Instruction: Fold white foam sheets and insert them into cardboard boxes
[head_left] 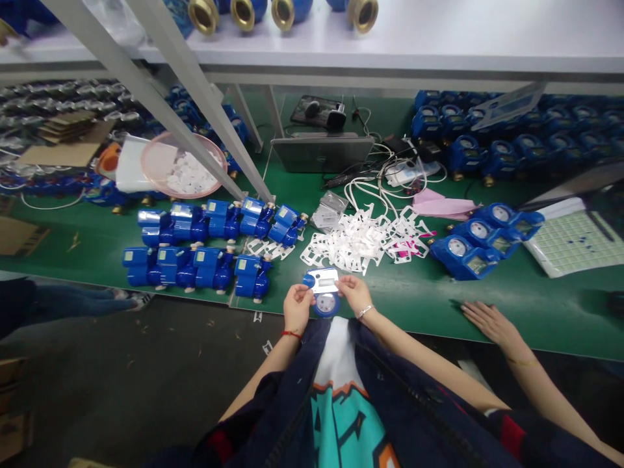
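I see my left hand (297, 307) and my right hand (353, 292) closed on a blue water meter (326, 303), with the fingers (349, 283) pinching a white card (322, 281) against its top. The meter is right under the fingers, by the edge of the green tabletop (390, 312). Left of the fingers sit rows of blue meters (195, 240), and ahead of them lies a heap of white plastic tags (361, 237). Another person's hand (487, 323) rests flat far to the right. If my hold gets loose, the meter could fall to the floor (146, 390). The card could slip away too.
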Motion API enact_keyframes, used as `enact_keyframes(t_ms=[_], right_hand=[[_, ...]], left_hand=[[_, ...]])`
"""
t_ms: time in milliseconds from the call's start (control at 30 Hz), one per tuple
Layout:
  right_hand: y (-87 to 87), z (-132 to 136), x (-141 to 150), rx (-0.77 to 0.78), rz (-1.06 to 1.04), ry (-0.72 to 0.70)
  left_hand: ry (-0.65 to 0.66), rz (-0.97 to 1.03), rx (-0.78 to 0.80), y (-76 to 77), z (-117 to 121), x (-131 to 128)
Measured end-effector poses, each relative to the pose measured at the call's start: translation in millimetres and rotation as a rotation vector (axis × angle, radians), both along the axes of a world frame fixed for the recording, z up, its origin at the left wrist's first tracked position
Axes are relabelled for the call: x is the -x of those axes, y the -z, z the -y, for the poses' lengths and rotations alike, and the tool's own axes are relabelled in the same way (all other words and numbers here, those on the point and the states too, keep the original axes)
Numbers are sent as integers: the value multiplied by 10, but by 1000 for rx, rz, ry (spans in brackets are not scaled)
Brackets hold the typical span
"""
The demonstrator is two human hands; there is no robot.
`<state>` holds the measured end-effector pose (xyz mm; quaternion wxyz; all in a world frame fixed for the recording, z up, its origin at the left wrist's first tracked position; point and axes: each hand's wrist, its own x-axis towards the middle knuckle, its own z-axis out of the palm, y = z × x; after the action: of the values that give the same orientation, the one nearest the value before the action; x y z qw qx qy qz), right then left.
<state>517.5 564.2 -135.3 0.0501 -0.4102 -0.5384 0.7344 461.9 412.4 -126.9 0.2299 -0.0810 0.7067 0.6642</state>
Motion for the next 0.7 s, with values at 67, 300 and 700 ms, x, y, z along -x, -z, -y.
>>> enact_keyframes(t_ms=[67,300,700], right_hand=[[22,-5,18,-4,9,17],[114,-22,65,-16,41,31],[150,-41,101,-96,53,-25]], left_hand=[[-3,-6,0,23,-15,4],[-9,-27,7,102,-51,18],[-28,-71,100,98,-93,27]])
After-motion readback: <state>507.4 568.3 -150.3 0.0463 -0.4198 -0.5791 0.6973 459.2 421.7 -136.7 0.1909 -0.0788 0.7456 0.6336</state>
